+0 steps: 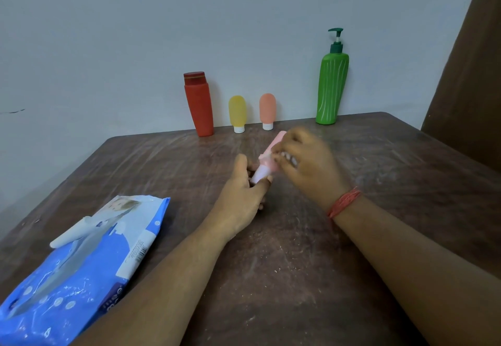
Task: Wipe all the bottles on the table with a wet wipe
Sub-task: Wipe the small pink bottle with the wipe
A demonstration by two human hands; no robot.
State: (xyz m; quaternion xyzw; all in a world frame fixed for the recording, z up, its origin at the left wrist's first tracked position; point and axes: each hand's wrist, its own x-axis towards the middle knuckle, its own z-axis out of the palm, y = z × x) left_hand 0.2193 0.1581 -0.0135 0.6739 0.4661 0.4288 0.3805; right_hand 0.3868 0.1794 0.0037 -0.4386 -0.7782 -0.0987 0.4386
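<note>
Nearest us, the blue wipes pack (81,264) runs off the table's (298,278) left edge of view. Mid-table, our left hand (241,199) grips the pale bottle's (260,175) cap end; our blurred right hand (306,161) curls round its pink upper half, any wipe unclear. Against the wall stand red bottle (199,107), yellow tube (237,114), peach tube (267,111), green pump bottle (332,88).
</note>
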